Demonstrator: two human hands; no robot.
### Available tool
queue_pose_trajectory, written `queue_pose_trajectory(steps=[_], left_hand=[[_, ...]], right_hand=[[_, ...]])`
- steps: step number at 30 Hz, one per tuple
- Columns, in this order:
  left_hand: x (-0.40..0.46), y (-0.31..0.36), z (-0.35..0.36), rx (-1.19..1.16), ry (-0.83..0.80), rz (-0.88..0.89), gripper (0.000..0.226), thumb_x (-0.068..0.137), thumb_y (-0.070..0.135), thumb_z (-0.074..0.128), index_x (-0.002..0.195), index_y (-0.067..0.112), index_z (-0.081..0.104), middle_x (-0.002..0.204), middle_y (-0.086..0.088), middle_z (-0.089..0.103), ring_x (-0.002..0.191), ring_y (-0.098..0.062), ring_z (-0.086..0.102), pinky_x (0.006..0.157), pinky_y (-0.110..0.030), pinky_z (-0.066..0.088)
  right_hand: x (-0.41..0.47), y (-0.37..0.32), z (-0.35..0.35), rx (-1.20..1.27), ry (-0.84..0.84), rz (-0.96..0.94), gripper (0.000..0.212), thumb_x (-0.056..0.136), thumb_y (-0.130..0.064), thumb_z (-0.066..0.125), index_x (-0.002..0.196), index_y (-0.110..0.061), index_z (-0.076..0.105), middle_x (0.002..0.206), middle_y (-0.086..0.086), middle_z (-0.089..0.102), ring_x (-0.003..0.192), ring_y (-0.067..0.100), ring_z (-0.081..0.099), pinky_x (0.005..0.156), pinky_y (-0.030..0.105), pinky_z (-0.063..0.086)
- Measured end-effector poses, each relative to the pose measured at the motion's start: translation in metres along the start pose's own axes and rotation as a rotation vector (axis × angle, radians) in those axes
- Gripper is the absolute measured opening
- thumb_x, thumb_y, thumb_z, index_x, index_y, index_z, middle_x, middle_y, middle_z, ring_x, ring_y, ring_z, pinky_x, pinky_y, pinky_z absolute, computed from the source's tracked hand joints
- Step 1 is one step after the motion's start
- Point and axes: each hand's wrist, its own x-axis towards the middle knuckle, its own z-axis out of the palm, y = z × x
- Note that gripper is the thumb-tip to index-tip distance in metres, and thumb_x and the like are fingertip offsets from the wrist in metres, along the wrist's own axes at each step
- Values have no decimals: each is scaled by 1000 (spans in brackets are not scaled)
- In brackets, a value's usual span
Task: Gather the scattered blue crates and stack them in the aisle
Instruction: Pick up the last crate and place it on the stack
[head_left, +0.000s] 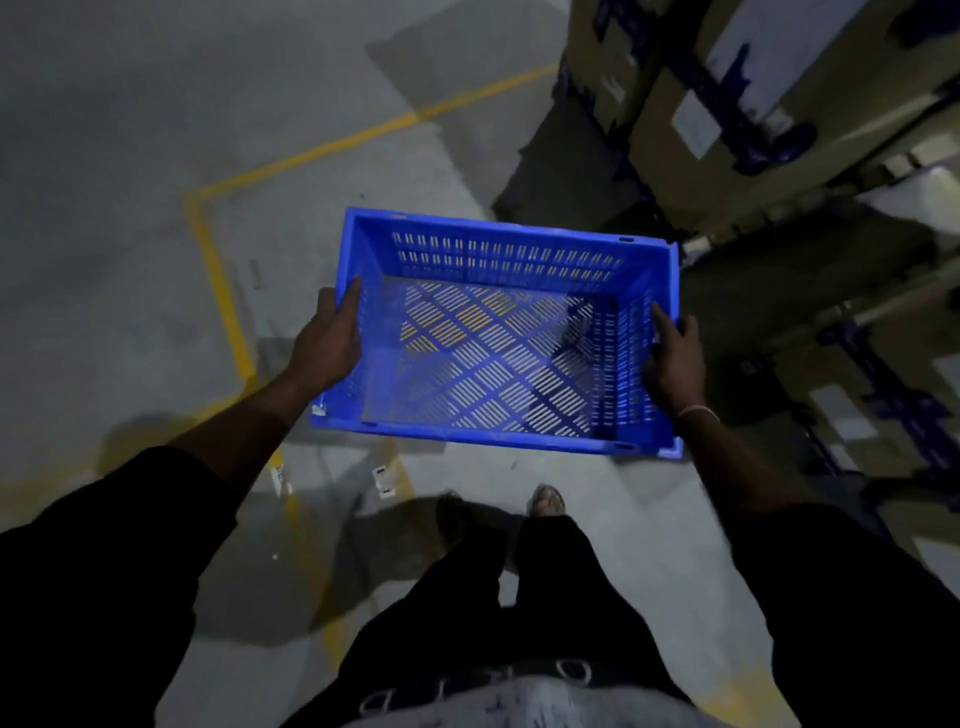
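Observation:
I hold one empty blue crate with slotted walls and a perforated bottom, level, in the air in front of my waist. My left hand grips its left short wall, thumb over the rim. On the right short wall my right hand does the same, with a thin band on the wrist. The grey floor and a yellow line show through the crate's bottom. No other crate is in sight.
Grey concrete floor with yellow painted lines forming a corner at left. Racking with blue uprights and cardboard boxes stands along the right. My legs and one foot are below the crate. Small paper scraps lie on the floor.

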Motion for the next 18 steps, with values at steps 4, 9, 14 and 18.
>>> queue_pose_trajectory(steps=[4,9,14,18], left_hand=[[-5,29,-2,-5,4,111,74,96,10,47,161,19,15,142,-25,31,81,-51,57,69,-46,44],[-15,86,9,-28,-38,225,66,100,9,46,160,22,20,148,-20,35,109,-44,57,79,-38,41],[-38,139,34,-99,-112,407,63,101,13,45,159,25,23,154,-9,31,120,-38,54,87,-36,44],[-66,184,53,-96,-153,593,70,95,10,50,159,21,24,157,-13,27,120,-41,54,90,-44,48]], right_hand=[[-58,24,-30,33,74,105,60,89,-6,53,148,-18,43,132,16,40,108,38,56,92,35,43],[-139,69,-54,96,176,255,64,82,-28,49,146,-20,45,132,16,41,109,40,56,97,45,45],[-227,122,-71,85,291,382,59,90,-6,57,147,-16,44,131,18,41,109,40,53,97,45,45],[-306,160,-83,81,377,491,60,90,4,51,147,-13,43,127,19,41,104,40,50,86,35,39]])
